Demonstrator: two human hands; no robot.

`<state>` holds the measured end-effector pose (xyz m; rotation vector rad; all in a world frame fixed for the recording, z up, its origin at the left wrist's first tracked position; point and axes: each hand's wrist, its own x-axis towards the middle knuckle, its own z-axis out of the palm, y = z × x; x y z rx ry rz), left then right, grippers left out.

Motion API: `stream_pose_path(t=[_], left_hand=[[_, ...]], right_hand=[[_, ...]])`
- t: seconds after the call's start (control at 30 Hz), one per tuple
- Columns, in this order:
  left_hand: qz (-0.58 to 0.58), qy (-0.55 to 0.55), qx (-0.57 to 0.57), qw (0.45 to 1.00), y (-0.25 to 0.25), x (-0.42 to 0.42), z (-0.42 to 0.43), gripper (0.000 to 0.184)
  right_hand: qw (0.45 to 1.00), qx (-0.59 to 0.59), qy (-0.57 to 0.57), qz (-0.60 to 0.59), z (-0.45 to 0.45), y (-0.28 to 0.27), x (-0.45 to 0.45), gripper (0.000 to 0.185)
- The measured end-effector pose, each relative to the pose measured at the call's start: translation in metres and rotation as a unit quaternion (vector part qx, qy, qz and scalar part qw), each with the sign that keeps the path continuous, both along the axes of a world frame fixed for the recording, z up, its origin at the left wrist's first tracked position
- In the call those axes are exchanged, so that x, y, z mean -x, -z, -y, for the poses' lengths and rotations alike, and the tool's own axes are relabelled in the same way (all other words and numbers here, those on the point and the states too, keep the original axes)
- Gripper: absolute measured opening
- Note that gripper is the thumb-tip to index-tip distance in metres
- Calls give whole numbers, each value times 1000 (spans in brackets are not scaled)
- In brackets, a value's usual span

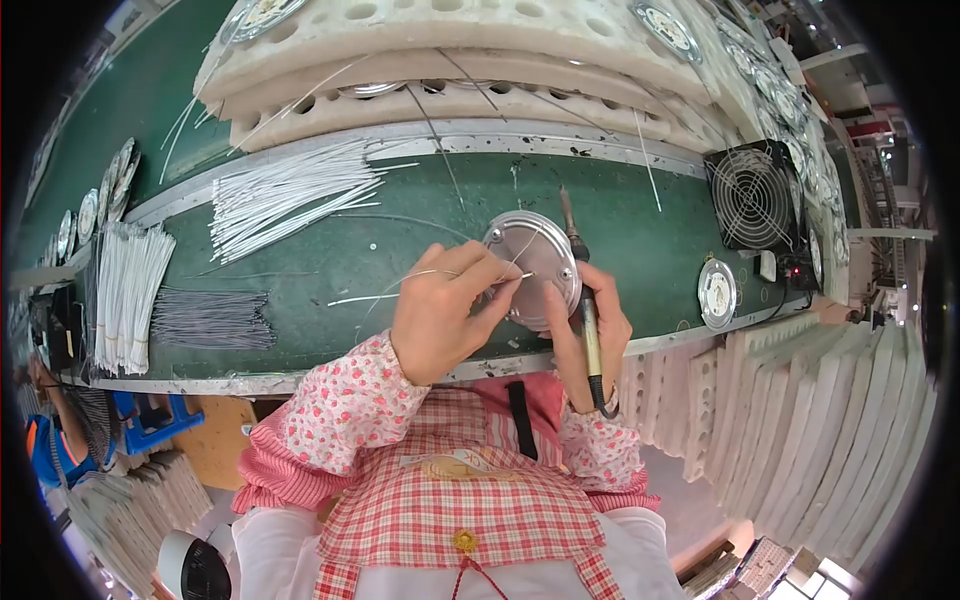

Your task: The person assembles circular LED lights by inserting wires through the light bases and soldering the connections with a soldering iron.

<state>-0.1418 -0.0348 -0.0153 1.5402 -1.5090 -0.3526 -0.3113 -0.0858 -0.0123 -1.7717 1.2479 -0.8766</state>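
Note:
My left hand (447,305) pinches a thin white wire (362,298) over a round metal disc (533,262), with the wire's tip near the disc's middle. My right hand (597,325) is closed around a soldering iron (590,340), whose metal tip (567,208) points away from me past the disc's right edge. Fingers of my right hand also touch the disc's lower right side. A thin grey wire runs from the disc's area toward the left. The disc's lower left part is hidden behind my left fingers.
White wires (290,195) lie spread on the green table (400,230); a white bundle (128,295) and grey wires (212,319) lie at the left. A black fan (750,195) and another disc (717,293) are at the right. Foam trays (460,60) stand behind. A person (65,425) is far left.

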Motion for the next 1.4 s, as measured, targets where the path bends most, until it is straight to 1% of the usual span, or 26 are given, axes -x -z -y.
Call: stream_pose_path(t=[0.13,0.17,0.23,0.27,0.3,0.33,0.37,0.4,0.43,0.47,0.53,0.57,0.67,0.77,0.87,0.97,1.0,1.03,1.07,1.1,1.2,1.27,1.3,1.37,1.4], left_hand=[[85,-16,76,993,-1,6,-5,18],[72,-10,59,996,-3,6,-7,19],[46,2,24,999,-7,2,-13,21],[1,23,-3,1000,-5,-2,-14,19],[-43,44,-29,998,0,-8,-14,17],[-86,64,-54,993,6,-14,-13,15],[-111,73,-62,989,15,-20,-13,19],[-142,70,-93,983,13,-23,-14,18],[-173,68,-125,975,11,-24,-14,17],[-205,65,-157,964,10,-25,-14,16],[-264,39,-127,955,18,-18,-13,15],[-293,25,-112,949,21,-15,-14,16],[-308,-30,-153,938,23,-13,-17,19],[-297,-29,-194,934,-3,-9,-17,27],[-87,-78,-249,961,0,-5,-10,28],[-197,-57,-301,931,1,-9,-1,33],[-70,-99,-222,967,1,-9,2,30],[60,-139,-138,979,1,-8,4,27],[188,-177,-50,965,0,-7,4,25],[169,-143,-56,974,-1,-10,0,22],[99,-26,-66,993,4,-22,-22,16],[32,58,-52,996,15,-26,-30,12],[25,64,-54,996,16,-28,-31,10],[20,71,-66,995,14,-31,-31,10],[18,76,-72,994,13,-32,-31,10]], right_hand=[[990,133,-27,-33,-10,-10,-7,28],[989,133,-33,-58,-14,-13,-8,35],[985,138,-96,-43,-18,-23,-7,40],[981,141,-127,-35,-19,-25,-7,42],[978,126,-164,-40,-18,-21,-1,68],[975,135,-178,-15,-11,-20,0,77],[971,142,-194,9,1,-19,-1,86],[966,149,-210,32,13,-17,-1,95],[956,104,-274,9,25,-12,2,114],[952,95,-290,18,31,-3,0,115],[943,78,-322,35,39,10,-8,115],[946,92,-309,32,37,11,-9,115],[965,72,-249,45,23,16,-15,114],[973,124,-194,-3,10,19,-22,113],[969,156,-183,-55,3,12,-20,109],[966,177,-167,-82,0,20,-11,104],[964,187,-150,-112,-3,20,-10,103],[961,197,-134,-143,-6,21,-10,101],[956,207,-117,-173,-9,21,-10,100],[949,229,-112,-186,-9,24,-11,100],[943,257,-79,-194,-10,19,-13,84],[935,281,-102,-192,-7,21,2,63],[930,293,-113,-190,-5,21,12,52],[968,172,-159,-92,0,6,33,33],[977,110,-178,-42,1,-1,38,23]])
